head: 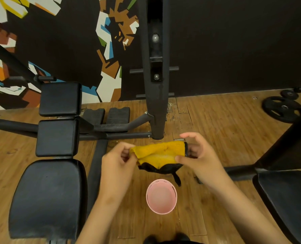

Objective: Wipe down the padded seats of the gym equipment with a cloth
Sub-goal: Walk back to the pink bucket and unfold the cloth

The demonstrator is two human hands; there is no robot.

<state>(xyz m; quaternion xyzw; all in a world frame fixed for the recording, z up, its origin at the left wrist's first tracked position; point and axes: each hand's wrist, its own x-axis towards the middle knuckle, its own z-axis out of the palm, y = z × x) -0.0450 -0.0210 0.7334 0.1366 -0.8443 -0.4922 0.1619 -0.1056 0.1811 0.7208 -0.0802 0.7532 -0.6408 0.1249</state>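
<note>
A yellow cloth (pixel 159 153) with a black underside is stretched between both hands above the wooden floor. My left hand (pixel 117 163) pinches its left end; my right hand (pixel 198 158) pinches its right edge. To the left lies a black padded bench: a large seat pad (pixel 47 198) nearest me, a middle pad (pixel 56 137) beyond it and a far pad (pixel 61 99). Another black padded seat (pixel 286 201) sits at the lower right. Neither hand touches any pad.
A pink plastic bucket (pixel 161 196) stands on the floor just below the cloth. A black upright machine post (pixel 155 85) rises straight ahead, with frame bars running left. Weight plates (pixel 283 108) lie on the floor at the far right. A painted wall is behind.
</note>
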